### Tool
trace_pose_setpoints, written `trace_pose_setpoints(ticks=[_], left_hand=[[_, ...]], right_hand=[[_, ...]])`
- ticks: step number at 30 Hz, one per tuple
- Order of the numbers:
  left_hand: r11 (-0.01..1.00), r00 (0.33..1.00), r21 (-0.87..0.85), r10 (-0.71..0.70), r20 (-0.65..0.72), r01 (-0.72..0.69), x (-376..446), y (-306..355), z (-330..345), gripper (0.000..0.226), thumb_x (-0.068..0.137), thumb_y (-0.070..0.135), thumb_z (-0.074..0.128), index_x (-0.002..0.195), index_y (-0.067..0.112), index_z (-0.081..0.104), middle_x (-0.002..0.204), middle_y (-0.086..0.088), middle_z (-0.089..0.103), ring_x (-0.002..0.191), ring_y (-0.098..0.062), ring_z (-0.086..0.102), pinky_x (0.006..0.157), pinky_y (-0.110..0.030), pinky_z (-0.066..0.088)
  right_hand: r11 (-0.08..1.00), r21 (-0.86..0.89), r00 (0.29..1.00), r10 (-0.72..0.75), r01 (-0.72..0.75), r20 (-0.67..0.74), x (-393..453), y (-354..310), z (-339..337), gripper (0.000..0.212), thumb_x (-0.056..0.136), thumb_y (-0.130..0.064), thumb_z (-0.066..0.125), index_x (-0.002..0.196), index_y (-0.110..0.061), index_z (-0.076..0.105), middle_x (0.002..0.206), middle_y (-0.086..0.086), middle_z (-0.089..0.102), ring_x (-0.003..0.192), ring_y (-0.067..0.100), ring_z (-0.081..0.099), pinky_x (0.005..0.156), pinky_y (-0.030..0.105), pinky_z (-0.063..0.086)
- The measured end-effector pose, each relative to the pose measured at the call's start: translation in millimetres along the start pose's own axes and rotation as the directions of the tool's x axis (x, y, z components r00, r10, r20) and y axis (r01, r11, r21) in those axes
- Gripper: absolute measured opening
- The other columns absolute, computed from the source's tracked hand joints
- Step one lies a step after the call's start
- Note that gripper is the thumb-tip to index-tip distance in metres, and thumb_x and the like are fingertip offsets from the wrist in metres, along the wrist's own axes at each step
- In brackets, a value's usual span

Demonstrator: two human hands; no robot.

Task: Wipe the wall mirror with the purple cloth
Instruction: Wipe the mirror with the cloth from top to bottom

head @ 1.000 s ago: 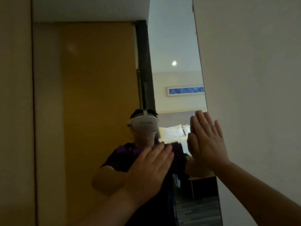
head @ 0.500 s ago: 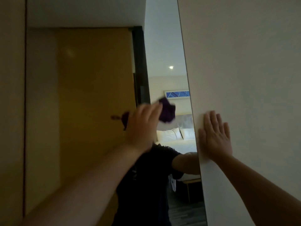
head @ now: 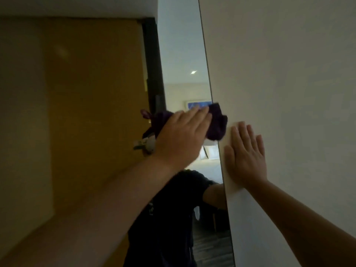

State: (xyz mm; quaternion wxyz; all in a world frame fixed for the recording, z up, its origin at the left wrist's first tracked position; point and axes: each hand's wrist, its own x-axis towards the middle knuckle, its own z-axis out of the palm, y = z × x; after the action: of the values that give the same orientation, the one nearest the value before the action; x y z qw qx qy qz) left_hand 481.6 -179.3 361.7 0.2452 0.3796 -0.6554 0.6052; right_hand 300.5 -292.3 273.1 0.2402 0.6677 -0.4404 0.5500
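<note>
The tall wall mirror (head: 181,45) fills the left and middle of the view and reflects a yellow wall, a dark door frame and a bedroom. My left hand (head: 179,135) presses the bunched purple cloth (head: 216,124) flat against the glass near the mirror's right edge. The cloth sticks out past my fingertips and reaches that edge. My right hand (head: 245,157) lies flat with fingers spread on the white wall (head: 289,74) just right of the mirror, holding nothing.
My own reflection in a dark shirt (head: 169,218) shows low in the mirror, partly behind my left forearm. The white wall runs along the whole right side, its edge slanting down beside the glass.
My left hand has swept the cloth up and then to the right, as far as the mirror's right edge. My right hand moved from the mirror's edge onto the wall. The camera shifted.
</note>
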Motion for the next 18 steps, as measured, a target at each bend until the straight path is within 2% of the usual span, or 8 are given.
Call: trace_pose_setpoints(ticks=[3,6,9,13,15,18], left_hand=[[0.988,0.988,-0.082,0.136,0.074,-0.13,-70.4,60.3,12.9,0.048,0.102,0.022,0.033,0.148,0.008,0.04,0.154,-0.014,0.039,0.142,-0.032,0.035,0.114,-0.048,0.03],[0.952,0.952,-0.155,0.282,0.12,-0.263,-150.2,118.6,28.9,0.041,0.105,0.023,0.031,0.141,0.017,0.052,0.149,-0.006,0.049,0.136,-0.027,0.045,0.108,-0.042,0.04],[0.943,0.958,-0.253,0.256,0.133,-0.217,-203.7,152.3,34.7,0.032,0.106,0.027,0.044,0.134,0.027,0.059,0.144,0.005,0.055,0.131,-0.017,0.051,0.101,-0.033,0.046],[0.959,0.969,-0.209,0.218,0.118,-0.19,-211.7,148.7,19.6,0.034,0.106,0.025,0.039,0.136,0.023,0.056,0.142,0.001,0.056,0.122,-0.02,0.054,0.092,-0.032,0.045],[0.96,0.974,-0.216,0.204,0.097,-0.179,-211.6,144.0,12.8,0.032,0.105,0.023,0.041,0.132,0.021,0.059,0.136,0.0,0.059,0.113,-0.021,0.057,0.085,-0.033,0.046],[0.963,0.991,-0.254,0.111,0.077,-0.088,-220.0,127.3,-0.3,0.028,0.102,0.018,0.05,0.126,0.017,0.064,0.129,-0.003,0.064,0.104,-0.024,0.062,0.078,-0.037,0.049]], right_hand=[[0.998,0.022,0.998,-0.055,0.055,-0.034,-0.7,5.1,0.4,0.063,0.099,-0.044,0.028,0.155,-0.015,0.022,0.163,0.003,0.007,0.15,0.019,0.002,0.121,0.044,0.005],[0.998,0.017,0.998,-0.062,0.062,-0.01,-2.6,12.0,-5.6,0.062,0.101,-0.047,0.019,0.154,-0.016,0.022,0.163,0.005,0.012,0.15,0.017,0.003,0.122,0.042,0.005],[0.997,0.0,0.996,-0.075,0.075,0.054,-5.3,12.7,-13.2,0.064,0.1,-0.05,0.015,0.156,-0.018,0.013,0.164,0.001,0.002,0.15,0.015,-0.006,0.122,0.039,0.0],[0.997,0.057,0.984,-0.063,0.054,0.165,-3.6,9.2,-25.2,0.066,0.1,-0.052,0.015,0.157,-0.019,0.007,0.166,0.003,-0.003,0.15,0.017,-0.009,0.121,0.041,-0.001],[0.984,0.177,0.976,-0.049,0.011,0.214,-5.6,2.6,-38.8,0.067,0.1,-0.053,0.015,0.157,-0.018,0.01,0.166,0.005,0.001,0.151,0.023,-0.004,0.12,0.045,0.004],[0.906,0.415,0.983,0.007,-0.085,0.185,-28.8,-14.4,-58.3,0.065,0.101,-0.047,0.024,0.154,-0.01,0.021,0.163,0.01,0.015,0.149,0.02,0.011,0.118,0.036,0.014]])
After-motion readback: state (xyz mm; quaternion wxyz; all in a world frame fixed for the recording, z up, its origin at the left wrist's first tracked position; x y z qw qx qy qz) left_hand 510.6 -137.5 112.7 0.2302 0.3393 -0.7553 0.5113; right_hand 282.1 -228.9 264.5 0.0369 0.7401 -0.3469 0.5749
